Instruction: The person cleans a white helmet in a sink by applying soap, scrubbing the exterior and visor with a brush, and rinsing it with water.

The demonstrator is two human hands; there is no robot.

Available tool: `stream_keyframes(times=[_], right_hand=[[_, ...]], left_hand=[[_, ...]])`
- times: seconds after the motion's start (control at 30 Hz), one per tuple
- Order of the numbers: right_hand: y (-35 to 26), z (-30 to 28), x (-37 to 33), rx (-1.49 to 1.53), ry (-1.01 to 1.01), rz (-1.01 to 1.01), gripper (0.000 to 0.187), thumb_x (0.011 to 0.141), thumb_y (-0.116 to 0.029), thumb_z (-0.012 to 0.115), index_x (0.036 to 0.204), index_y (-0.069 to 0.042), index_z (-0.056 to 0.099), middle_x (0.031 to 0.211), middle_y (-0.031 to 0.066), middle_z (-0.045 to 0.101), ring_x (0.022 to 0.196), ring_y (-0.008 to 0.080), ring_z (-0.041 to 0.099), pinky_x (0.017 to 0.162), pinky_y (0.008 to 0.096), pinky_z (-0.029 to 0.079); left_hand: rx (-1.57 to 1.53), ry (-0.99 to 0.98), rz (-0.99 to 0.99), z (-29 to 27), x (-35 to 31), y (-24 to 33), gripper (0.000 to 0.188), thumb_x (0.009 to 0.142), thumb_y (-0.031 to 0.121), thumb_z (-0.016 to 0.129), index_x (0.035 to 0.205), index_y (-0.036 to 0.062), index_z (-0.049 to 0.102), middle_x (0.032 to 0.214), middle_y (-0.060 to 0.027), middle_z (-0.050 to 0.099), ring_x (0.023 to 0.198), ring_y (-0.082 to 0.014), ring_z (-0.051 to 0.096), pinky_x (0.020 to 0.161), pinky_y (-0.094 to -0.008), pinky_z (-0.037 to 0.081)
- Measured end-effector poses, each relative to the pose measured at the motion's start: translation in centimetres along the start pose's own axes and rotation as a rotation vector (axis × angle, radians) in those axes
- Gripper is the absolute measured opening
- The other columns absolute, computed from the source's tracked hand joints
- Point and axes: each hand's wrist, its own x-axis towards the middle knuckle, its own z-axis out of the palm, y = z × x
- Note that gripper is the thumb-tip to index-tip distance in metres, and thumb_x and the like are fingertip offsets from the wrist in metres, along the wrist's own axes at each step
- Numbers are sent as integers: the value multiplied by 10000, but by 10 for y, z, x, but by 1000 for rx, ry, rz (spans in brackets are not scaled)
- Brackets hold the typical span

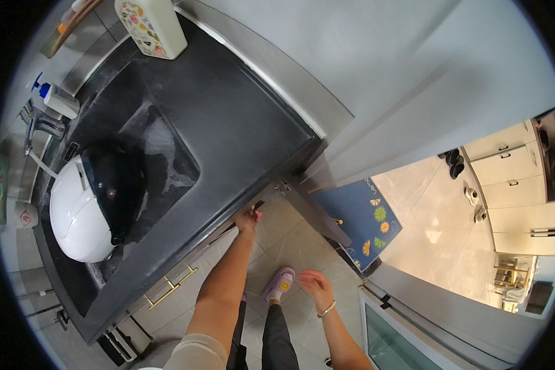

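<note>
My left hand [248, 220] reaches to the opening under the front edge of the black countertop [246, 117]. Its fingers are curled and partly hidden; a small dark piece shows by them, too little to name. Beside it a dark cabinet door [314, 213] with a gold handle stands open. My right hand [316, 288], with a bracelet [327, 309] at the wrist, hangs empty above the floor, fingers loosely apart. In the black sink [179, 145] lies a white helmet [77, 213] with a dark visor, under the faucet [46, 125]. Whitish suds or residue mark the basin.
A pump bottle [61, 100] stands by the faucet, a pale patterned bottle [154, 31] at the counter's far end. Another gold handle [171, 287] juts from the cabinet front. A blue mat [364, 219] lies at the doorway; shoes [455, 164] and cream cabinets [505, 172] are beyond.
</note>
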Motion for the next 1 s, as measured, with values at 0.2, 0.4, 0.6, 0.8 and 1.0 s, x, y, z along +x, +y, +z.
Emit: stream_keyframes(times=[0.2, 0.4, 0.6, 0.8, 1.0], right_hand=[[-61, -3, 8, -399, 433, -474, 460, 740, 66, 481, 1184, -52, 478, 1149, 94, 524, 962, 182, 528, 793, 274, 429], [-80, 9, 48, -857, 159, -438, 622, 657, -20, 579, 1237, 36, 362, 1203, 208, 464, 1104, 300, 473, 907, 337, 388], [-69, 54, -21, -1292, -741, -330, 501, 707, -216, 635, 1164, -52, 515, 1210, 148, 511, 1103, 289, 485, 967, 351, 365], [-79, 128, -121, -706, -1382, 393, 417, 864, -130, 524, 1248, -19, 406, 1208, 116, 513, 1087, 196, 505, 915, 301, 413], [-217, 259, -236, -432, -1036, 276, 350, 912, -92, 445, 1239, 7, 369, 1160, 130, 532, 1045, 193, 530, 855, 294, 451]], left_hand=[[-18, -72, 27, -47, -186, -4, 376, 761, 347, 695, 855, 36, 506, 788, -71, 552, 679, -162, 571, 543, -264, 488], [242, -107, -254, -147, -377, 11, 230, 900, 239, 524, 911, 12, 486, 812, -113, 599, 689, -181, 597, 627, -287, 502], [213, -178, -210, -172, -469, 61, 215, 937, 219, 448, 972, 8, 472, 871, -118, 610, 716, -140, 581, 695, -260, 485], [60, -275, 8, -159, -530, 142, 220, 943, 208, 432, 1021, 6, 471, 888, -110, 609, 754, -109, 555, 716, -230, 460], [88, -324, 348, -142, -541, 206, 219, 923, 175, 477, 1073, 16, 489, 841, -59, 609, 716, -101, 573, 642, -223, 466]])
